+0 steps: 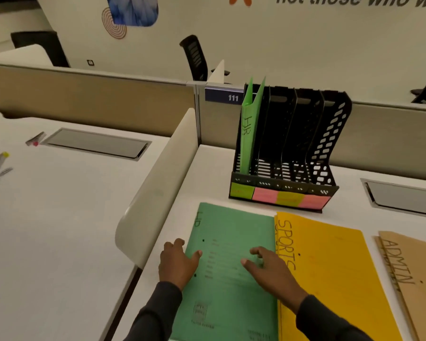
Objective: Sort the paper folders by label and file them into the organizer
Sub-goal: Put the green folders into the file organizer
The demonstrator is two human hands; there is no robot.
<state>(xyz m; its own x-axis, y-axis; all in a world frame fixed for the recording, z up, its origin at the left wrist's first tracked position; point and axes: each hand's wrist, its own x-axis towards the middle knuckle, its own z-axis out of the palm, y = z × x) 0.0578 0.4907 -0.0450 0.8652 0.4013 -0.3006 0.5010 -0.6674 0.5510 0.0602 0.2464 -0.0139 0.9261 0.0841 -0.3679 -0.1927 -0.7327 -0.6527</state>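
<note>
While left hand (180, 263) is pinching green folder (228, 225), right hand (269, 268) is lying relaxed atop. Lifting is risking dragging abutting yellow folder (330, 262)

flat HR folder (231, 225) left of SPORTS folder (330, 267), ADMIN folder (418, 267) rightmost, organizer (293, 143) behind them

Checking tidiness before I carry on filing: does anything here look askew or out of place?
Nothing spilled or damaged. The filed green HR folder gapes open at its top in the leftmost slot of the organizer; otherwise nothing stands out.
</note>
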